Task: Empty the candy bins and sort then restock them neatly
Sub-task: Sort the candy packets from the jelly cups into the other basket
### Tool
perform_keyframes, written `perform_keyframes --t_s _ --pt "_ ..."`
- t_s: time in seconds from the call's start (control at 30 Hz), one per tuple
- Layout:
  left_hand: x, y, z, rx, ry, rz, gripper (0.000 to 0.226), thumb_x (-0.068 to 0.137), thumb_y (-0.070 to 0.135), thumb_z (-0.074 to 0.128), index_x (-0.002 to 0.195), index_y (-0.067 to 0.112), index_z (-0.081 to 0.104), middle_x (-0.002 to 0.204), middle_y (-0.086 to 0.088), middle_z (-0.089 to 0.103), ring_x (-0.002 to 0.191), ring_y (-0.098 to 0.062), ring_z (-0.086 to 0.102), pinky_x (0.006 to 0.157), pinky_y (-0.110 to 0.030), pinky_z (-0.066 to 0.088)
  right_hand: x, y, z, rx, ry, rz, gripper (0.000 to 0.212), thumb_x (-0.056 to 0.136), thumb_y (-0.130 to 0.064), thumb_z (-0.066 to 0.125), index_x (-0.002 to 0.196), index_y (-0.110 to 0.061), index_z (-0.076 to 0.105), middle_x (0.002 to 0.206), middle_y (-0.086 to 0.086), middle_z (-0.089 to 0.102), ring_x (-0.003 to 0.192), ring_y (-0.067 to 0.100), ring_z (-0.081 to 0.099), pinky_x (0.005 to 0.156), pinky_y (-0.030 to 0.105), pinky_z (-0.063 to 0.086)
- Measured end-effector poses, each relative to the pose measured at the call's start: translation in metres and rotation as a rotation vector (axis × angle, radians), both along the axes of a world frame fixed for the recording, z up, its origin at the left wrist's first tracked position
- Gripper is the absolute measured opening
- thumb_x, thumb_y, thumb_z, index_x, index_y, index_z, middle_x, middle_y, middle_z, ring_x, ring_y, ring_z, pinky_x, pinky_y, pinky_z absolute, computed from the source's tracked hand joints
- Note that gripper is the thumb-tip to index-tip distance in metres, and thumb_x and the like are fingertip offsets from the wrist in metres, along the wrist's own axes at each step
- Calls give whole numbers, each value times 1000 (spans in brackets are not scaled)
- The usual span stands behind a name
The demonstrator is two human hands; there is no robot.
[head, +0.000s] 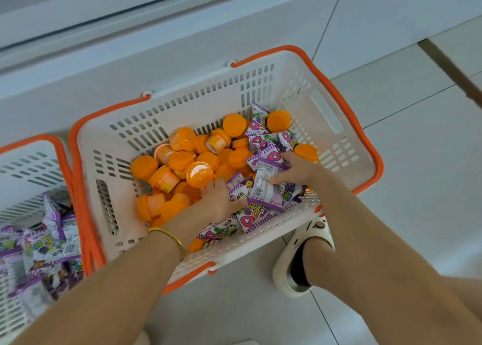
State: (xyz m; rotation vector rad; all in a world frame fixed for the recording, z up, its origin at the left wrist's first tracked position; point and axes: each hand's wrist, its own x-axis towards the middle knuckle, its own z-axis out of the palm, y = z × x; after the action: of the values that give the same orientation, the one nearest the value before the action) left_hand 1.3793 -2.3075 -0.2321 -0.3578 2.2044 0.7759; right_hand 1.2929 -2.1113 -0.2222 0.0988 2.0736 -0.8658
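A white basket with orange rim and handles (pixel 336 115) stands on the floor and holds several orange jelly cups (pixel 182 162) and purple candy packets (pixel 263 138). Both my hands are inside it, on its near right side. My right hand (pixel 297 168) grips a stack of purple packets (pixel 266 188). My left hand (pixel 221 201), with a gold bangle on its wrist, reaches into the pile and touches a packet beside that stack; its fingertips are partly hidden among the candy. A second white basket (pixel 26 167) at the left edge holds more purple packets (pixel 44 245).
A white chest cabinet (pixel 156 31) runs along the far side of both baskets. The floor is light grey tile (pixel 417 162). My right foot in a white slipper (pixel 300 256) stands against the near right corner of the main basket.
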Motion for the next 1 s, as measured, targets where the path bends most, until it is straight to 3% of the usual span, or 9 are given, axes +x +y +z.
perform_keyframes --t_s 0.17,0.3,0.4,0.47,0.57,0.63,0.77,0.87,1.0 --pt "3 -10 -7 104 -15 107 85 78 52 69 141 16 24 147 -9 30 132 -29 34 106 -49 39 2 -10 -8 64 62 8 97 76 -34 78 150 -17 19 155 7 26 140 32 28 114 51 23" --pt "1 -10 -5 193 -49 99 65 75 47 74 125 15 46 128 -4 56 115 -22 54 97 -43 49 0 -7 -8 32 22 -108 89 74 -20 81 144 -10 28 145 11 36 122 29 45 98 42 42" --pt "2 -10 -3 200 -75 53 76 58 71 72 114 21 57 115 -1 66 107 -22 62 92 -44 52 0 0 -8 -24 28 -186 89 73 -11 81 144 -9 27 144 12 35 121 28 44 93 38 42" --pt "3 -6 3 108 -83 -39 87 59 83 60 118 20 54 122 -1 58 115 -24 54 96 -41 48 -1 -2 -9 -47 16 -180 98 72 -18 82 148 -12 21 150 9 29 134 28 36 104 39 35" --pt "3 -3 10 -149 -70 -166 70 84 65 52 133 16 41 134 -9 41 126 -27 37 99 -38 40 1 -9 -13 122 9 -14 119 62 -57 80 152 -26 7 157 10 16 142 34 20 114 52 24" --pt "3 -2 13 -146 -101 -166 69 87 62 49 137 15 38 139 -11 40 129 -28 35 103 -40 39 4 -14 -15 266 33 96 120 64 -71 68 152 -28 -1 157 14 10 143 39 14 114 56 19" --pt "5 -8 8 -74 -231 -86 80 87 64 47 147 16 22 152 -11 29 137 -33 32 108 -45 37 7 -20 -12 260 20 67 119 69 -69 66 151 -26 -8 159 14 0 144 39 10 115 56 20" --pt "8 -11 9 31 -289 49 86 85 63 51 150 28 6 160 -9 2 138 -33 33 107 -48 38 3 -21 -12 166 -11 41 121 67 -68 68 151 -27 -10 160 10 1 145 35 12 115 54 21" --pt "6 -10 13 214 -346 287 87 79 50 68 144 45 10 159 -10 -3 141 -41 19 89 -58 49 0 -20 -10 81 -65 36 119 68 -62 71 151 -28 -6 161 3 3 145 31 13 116 50 21"
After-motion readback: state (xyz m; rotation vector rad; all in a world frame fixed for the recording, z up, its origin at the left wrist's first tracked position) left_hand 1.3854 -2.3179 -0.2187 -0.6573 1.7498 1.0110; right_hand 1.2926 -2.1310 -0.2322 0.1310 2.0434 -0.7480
